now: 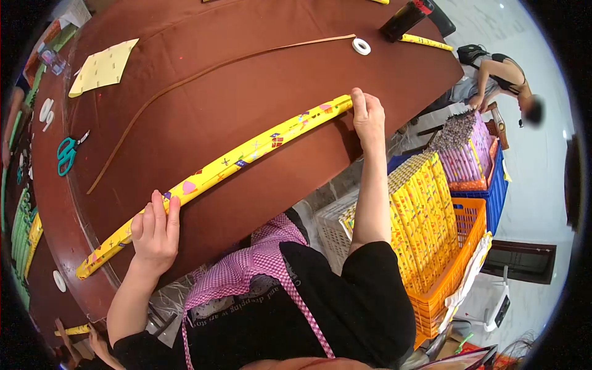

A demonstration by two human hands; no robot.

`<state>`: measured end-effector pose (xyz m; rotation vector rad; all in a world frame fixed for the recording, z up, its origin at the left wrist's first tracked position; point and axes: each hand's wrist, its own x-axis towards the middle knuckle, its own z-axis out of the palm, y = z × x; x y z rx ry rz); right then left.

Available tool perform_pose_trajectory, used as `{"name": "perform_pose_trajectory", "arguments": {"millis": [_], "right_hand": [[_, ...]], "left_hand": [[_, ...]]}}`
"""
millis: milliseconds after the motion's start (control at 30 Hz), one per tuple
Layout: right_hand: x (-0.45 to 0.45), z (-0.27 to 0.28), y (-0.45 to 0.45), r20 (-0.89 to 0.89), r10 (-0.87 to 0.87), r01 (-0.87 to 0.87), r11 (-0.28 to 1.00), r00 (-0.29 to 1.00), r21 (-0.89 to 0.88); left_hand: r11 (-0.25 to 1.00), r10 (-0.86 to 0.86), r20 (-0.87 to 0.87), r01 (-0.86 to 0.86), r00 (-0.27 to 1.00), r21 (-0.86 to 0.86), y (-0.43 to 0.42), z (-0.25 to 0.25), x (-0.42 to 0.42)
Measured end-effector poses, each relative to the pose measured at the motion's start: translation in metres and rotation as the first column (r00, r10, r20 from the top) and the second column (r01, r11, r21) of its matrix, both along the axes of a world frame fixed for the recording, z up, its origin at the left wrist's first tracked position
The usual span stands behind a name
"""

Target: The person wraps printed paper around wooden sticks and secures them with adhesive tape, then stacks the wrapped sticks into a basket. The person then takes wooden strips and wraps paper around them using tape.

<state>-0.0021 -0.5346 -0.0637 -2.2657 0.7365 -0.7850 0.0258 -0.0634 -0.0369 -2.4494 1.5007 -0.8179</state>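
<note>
A long roll of yellow gift wrapping paper (228,165), printed with small colourful presents and bows, lies slantwise over the brown table (259,86). My left hand (155,239) lies over the roll's lower left part, its fingers across the paper and its thumb hidden. At the upper right end, my right hand (369,120) is closed on the roll's tip. Beyond the roll, a thin brown strip (185,76) curves along the tabletop. Teal-handled scissors (66,154) lie to the left of the roll.
A white tape ring (361,46) and a dark box-shaped object (404,23) are at the far right; a yellow sheet (103,68) is far left. Beside me, an orange crate (431,308) holds several yellow rolls (425,228). Behind it a person (502,74) touches purple rolls (462,151).
</note>
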Motion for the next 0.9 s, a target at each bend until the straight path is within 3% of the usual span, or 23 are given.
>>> {"name": "perform_pose_trajectory", "arguments": {"millis": [67, 400, 467, 700, 900], "right_hand": [[0.008, 0.001, 0.003, -0.042, -0.042, 0.035, 0.990, 0.998, -0.136], [0.004, -0.010, 0.001, 0.040, 0.034, -0.027, 0.989, 0.999, -0.145], [0.006, -0.012, 0.002, 0.017, 0.005, -0.001, 0.972, 1.000, -0.237], [0.006, -0.017, -0.001, 0.043, -0.004, 0.012, 0.982, 0.999, -0.188], [0.006, -0.014, -0.005, 0.081, 0.063, -0.068, 0.995, 0.995, 0.066]], "left_hand": [[1.000, -0.002, 0.005, 0.002, 1.000, 0.014, 0.000, 0.001, 0.000], [1.000, 0.015, -0.006, -0.015, 1.000, 0.009, -0.001, 0.002, -0.001], [1.000, 0.017, -0.014, -0.017, 1.000, 0.002, 0.000, 0.003, 0.000], [1.000, 0.028, -0.022, -0.028, 0.999, 0.001, 0.000, 0.003, 0.000], [0.999, 0.038, -0.020, -0.038, 0.999, -0.021, 0.000, 0.001, -0.002]]}}
